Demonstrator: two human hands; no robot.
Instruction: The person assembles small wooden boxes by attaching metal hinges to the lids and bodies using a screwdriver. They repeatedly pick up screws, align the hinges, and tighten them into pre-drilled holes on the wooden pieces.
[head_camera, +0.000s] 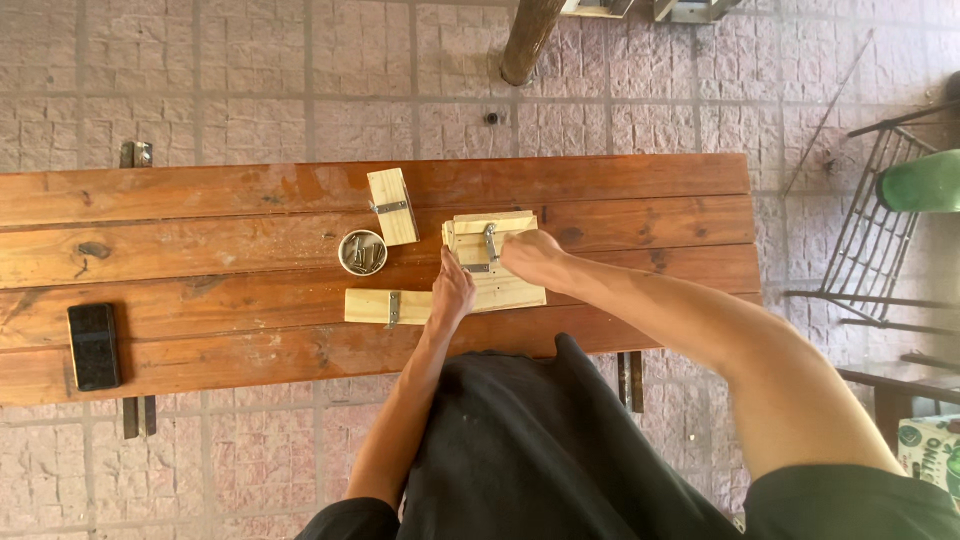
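A pale wooden block with a metal hinge or latch on top lies on the reddish plank table. My left hand presses against the block's left side, fingers together. My right hand rests on the block's right part next to the metal fitting; whether it pinches a small part is hidden. A second pale block with a metal bracket lies just left of my left hand. A third block with a bracket lies further back.
A small round tin of screws sits between the blocks. A black phone lies at the table's left front. A metal rack with a green object stands to the right, a wooden post behind the table on the tiled floor.
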